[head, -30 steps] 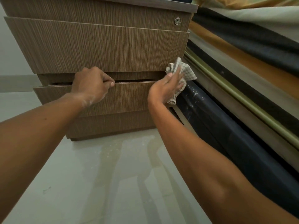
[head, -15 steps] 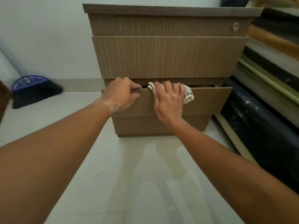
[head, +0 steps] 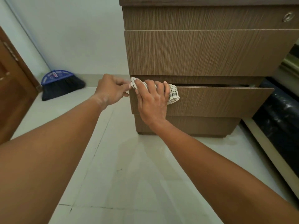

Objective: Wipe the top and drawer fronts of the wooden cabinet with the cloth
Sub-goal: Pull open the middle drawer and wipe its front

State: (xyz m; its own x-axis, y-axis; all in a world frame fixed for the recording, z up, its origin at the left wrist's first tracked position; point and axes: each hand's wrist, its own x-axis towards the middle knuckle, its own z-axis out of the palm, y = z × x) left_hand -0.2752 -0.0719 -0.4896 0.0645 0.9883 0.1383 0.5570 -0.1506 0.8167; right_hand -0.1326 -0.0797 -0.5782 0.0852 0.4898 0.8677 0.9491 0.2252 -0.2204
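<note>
The wooden cabinet (head: 202,50) fills the upper right of the head view, with three drawer fronts. Its lowest drawer (head: 218,101) is pulled out a little, leaving a dark gap above its top edge. My right hand (head: 152,101) presses a white checked cloth (head: 173,94) over the left end of that top edge, fingers curled over it. My left hand (head: 111,90) sits just off the drawer's left corner, thumb and fingers pinching the cloth's left tip. A round lock (head: 287,17) shows on the top drawer.
A blue-and-black broom head (head: 61,84) leans against the white wall at the left. A brown door (head: 13,94) stands at the far left. Dark wrapped bundles (head: 281,113) lie close on the cabinet's right. Pale tiled floor (head: 129,175) spreads below.
My right hand slid the cloth from the drawer's right side leftward along its top edge to the left corner. My left hand let go of the drawer edge and now pinches the cloth's tip.
</note>
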